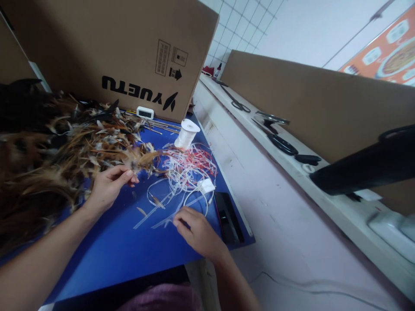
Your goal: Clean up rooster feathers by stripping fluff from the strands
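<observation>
My left hand [112, 185] is closed in a pinch beside a big pile of brown and black feathers [81, 151]. A brown feather [147, 159] rises from its fingertips over the blue table [129, 259]. Lower and to the right, my right hand [197, 231] has its thumb and forefinger together; what they hold, if anything, is too small to make out. Close to those fingertips lies a clear flat strip [160, 222], with another clear strip [144, 219] to its left. Beyond them is a tangle of white and red ribbon strands [191, 164].
A white spool [187, 134] stands behind the strands. Near the table's right edge lies a dark phone-like object [228, 218]. A large cardboard box [136, 52] and a small white digital display [145, 112] are at the back. Scissors [240, 105] lie on the ledge to the right.
</observation>
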`<state>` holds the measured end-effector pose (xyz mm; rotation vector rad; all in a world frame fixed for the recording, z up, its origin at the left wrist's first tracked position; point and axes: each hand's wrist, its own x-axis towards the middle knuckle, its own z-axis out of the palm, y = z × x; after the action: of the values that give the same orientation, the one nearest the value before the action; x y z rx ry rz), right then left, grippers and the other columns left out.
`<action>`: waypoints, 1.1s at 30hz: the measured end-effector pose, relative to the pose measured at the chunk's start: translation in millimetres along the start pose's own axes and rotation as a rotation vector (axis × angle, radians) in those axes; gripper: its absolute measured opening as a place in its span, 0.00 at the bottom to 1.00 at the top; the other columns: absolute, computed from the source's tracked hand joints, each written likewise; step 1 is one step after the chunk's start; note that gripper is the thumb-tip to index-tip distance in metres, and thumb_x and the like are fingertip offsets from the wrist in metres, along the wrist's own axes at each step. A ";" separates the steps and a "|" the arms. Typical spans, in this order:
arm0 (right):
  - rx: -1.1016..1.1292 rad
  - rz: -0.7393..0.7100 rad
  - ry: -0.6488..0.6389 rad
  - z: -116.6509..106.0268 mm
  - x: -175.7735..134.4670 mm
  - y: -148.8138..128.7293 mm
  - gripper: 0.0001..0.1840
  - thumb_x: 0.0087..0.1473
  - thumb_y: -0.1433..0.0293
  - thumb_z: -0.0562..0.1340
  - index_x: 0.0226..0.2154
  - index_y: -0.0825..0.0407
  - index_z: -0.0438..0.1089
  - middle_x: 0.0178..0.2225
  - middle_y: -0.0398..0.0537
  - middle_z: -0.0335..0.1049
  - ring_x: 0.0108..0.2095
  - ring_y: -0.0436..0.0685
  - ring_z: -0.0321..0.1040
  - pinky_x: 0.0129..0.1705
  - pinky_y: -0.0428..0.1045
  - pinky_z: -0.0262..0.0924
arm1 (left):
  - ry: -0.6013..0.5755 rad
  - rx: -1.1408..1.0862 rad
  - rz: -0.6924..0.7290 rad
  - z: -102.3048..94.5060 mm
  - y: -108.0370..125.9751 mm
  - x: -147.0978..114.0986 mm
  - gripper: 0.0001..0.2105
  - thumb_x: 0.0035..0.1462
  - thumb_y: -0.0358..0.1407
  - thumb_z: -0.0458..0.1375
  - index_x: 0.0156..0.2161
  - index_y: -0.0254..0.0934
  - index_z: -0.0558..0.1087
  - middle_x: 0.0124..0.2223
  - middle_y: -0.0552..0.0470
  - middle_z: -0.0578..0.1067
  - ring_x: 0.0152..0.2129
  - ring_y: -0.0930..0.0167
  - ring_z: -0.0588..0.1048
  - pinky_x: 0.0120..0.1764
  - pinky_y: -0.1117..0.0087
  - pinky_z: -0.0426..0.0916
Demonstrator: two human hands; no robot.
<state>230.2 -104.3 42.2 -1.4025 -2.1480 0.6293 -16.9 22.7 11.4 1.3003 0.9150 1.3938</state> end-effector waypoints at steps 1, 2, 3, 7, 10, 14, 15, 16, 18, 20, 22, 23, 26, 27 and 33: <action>-0.028 0.009 0.035 -2.4 4.5 4.2 0.08 0.59 0.74 0.53 0.31 0.50 0.66 0.31 0.44 0.68 0.36 0.51 0.65 0.40 0.46 0.58 | 0.000 0.004 0.001 0.0 0.0 -0.2 0.08 0.48 0.38 0.63 0.26 0.34 0.74 0.24 0.53 0.76 0.21 0.73 0.72 0.26 0.74 0.68; -0.072 0.042 0.111 -5.3 10.5 10.6 0.09 0.59 0.73 0.53 0.31 0.51 0.67 0.31 0.45 0.68 0.35 0.52 0.65 0.40 0.47 0.58 | -0.001 0.009 0.000 0.1 0.0 -0.4 0.08 0.49 0.38 0.63 0.26 0.34 0.74 0.24 0.53 0.76 0.22 0.73 0.72 0.26 0.73 0.68; -0.115 0.069 0.182 -8.7 17.8 18.6 0.09 0.59 0.73 0.53 0.32 0.51 0.67 0.32 0.46 0.69 0.35 0.53 0.65 0.40 0.47 0.58 | -0.005 0.014 -0.002 0.1 0.0 -0.7 0.08 0.49 0.38 0.63 0.26 0.34 0.74 0.24 0.53 0.76 0.22 0.73 0.72 0.27 0.73 0.68; -0.309 0.170 0.300 -26.7 56.0 55.4 0.08 0.55 0.75 0.55 0.33 0.52 0.69 0.33 0.48 0.71 0.35 0.55 0.66 0.41 0.48 0.58 | -0.034 0.029 -0.003 -0.6 -2.6 -2.0 0.08 0.51 0.37 0.62 0.27 0.34 0.74 0.25 0.53 0.76 0.23 0.72 0.72 0.27 0.72 0.68; -0.425 0.229 0.223 -38.2 83.6 74.7 0.12 0.51 0.80 0.55 0.35 0.54 0.71 0.36 0.52 0.71 0.39 0.56 0.66 0.44 0.49 0.58 | -0.049 0.034 -0.007 -1.9 -6.7 -2.5 0.08 0.51 0.39 0.62 0.28 0.35 0.75 0.25 0.53 0.76 0.23 0.72 0.72 0.27 0.72 0.68; -0.438 0.206 0.159 -41.8 103.5 84.4 0.12 0.48 0.80 0.57 0.34 0.53 0.73 0.36 0.51 0.73 0.38 0.55 0.67 0.43 0.48 0.57 | -0.049 0.043 -0.011 -2.8 -8.5 -2.5 0.09 0.51 0.41 0.61 0.28 0.37 0.75 0.25 0.52 0.76 0.23 0.71 0.72 0.27 0.71 0.69; -0.435 0.200 0.140 -40.7 105.4 85.0 0.11 0.48 0.79 0.58 0.33 0.53 0.73 0.34 0.50 0.73 0.37 0.55 0.67 0.42 0.47 0.57 | -0.046 0.051 -0.007 -2.6 -7.7 -2.4 0.09 0.51 0.41 0.61 0.27 0.37 0.75 0.25 0.53 0.75 0.22 0.71 0.72 0.27 0.72 0.69; -0.431 0.196 0.123 -39.3 106.5 85.3 0.09 0.48 0.78 0.59 0.31 0.53 0.73 0.33 0.50 0.74 0.35 0.54 0.67 0.40 0.47 0.57 | -0.043 0.061 -0.005 -2.3 -6.5 -2.4 0.09 0.52 0.41 0.61 0.27 0.37 0.75 0.25 0.53 0.75 0.22 0.72 0.72 0.27 0.72 0.69; -0.425 0.198 0.100 -35.9 107.2 85.4 0.05 0.47 0.76 0.61 0.27 0.53 0.73 0.29 0.49 0.73 0.33 0.54 0.67 0.37 0.46 0.57 | -0.044 0.086 -0.001 -1.4 -3.5 -2.4 0.09 0.52 0.40 0.60 0.26 0.37 0.75 0.24 0.53 0.75 0.21 0.72 0.72 0.27 0.72 0.68; -0.422 0.212 0.102 -33.8 107.2 85.6 0.06 0.47 0.77 0.60 0.24 0.54 0.71 0.27 0.49 0.72 0.30 0.53 0.66 0.34 0.46 0.55 | -0.048 0.105 0.005 -0.3 -0.4 -2.6 0.09 0.52 0.40 0.60 0.26 0.37 0.75 0.24 0.53 0.75 0.21 0.73 0.72 0.27 0.73 0.68; -0.412 0.229 0.125 -34.1 106.8 85.7 0.08 0.49 0.78 0.58 0.23 0.54 0.70 0.25 0.49 0.71 0.28 0.52 0.65 0.32 0.45 0.54 | -0.046 0.116 0.009 0.8 2.1 -2.9 0.09 0.52 0.39 0.60 0.25 0.36 0.75 0.24 0.53 0.75 0.21 0.73 0.72 0.27 0.73 0.68; -0.402 0.235 0.142 -35.4 106.4 85.6 0.09 0.50 0.78 0.57 0.23 0.54 0.70 0.25 0.48 0.70 0.28 0.52 0.65 0.32 0.45 0.54 | -0.044 0.119 0.009 1.4 3.0 -3.1 0.09 0.52 0.39 0.60 0.25 0.36 0.75 0.23 0.53 0.75 0.20 0.73 0.72 0.27 0.73 0.68; -0.358 0.223 0.186 -40.1 105.0 83.3 0.09 0.53 0.76 0.55 0.27 0.55 0.69 0.26 0.46 0.70 0.28 0.51 0.64 0.32 0.45 0.55 | -0.041 0.120 0.011 2.3 4.3 -3.4 0.09 0.52 0.39 0.60 0.25 0.36 0.74 0.23 0.53 0.75 0.20 0.73 0.72 0.26 0.73 0.68; -0.342 0.208 0.195 -40.6 104.6 81.7 0.09 0.53 0.76 0.55 0.28 0.54 0.69 0.27 0.46 0.70 0.28 0.51 0.64 0.32 0.45 0.55 | -0.045 0.121 0.011 2.3 4.1 -3.5 0.09 0.52 0.39 0.60 0.25 0.36 0.74 0.23 0.52 0.75 0.20 0.73 0.72 0.26 0.73 0.68; -0.244 0.133 0.178 -21.3 105.4 70.2 0.06 0.51 0.72 0.61 0.34 0.53 0.70 0.32 0.47 0.71 0.31 0.52 0.65 0.36 0.46 0.58 | -0.054 0.133 0.011 1.4 1.4 -3.5 0.09 0.52 0.39 0.60 0.26 0.37 0.74 0.24 0.53 0.75 0.20 0.73 0.72 0.27 0.72 0.68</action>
<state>255.8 21.1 31.3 -1.6729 -2.0547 0.2823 -16.0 18.8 12.1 1.4374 0.9787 1.3176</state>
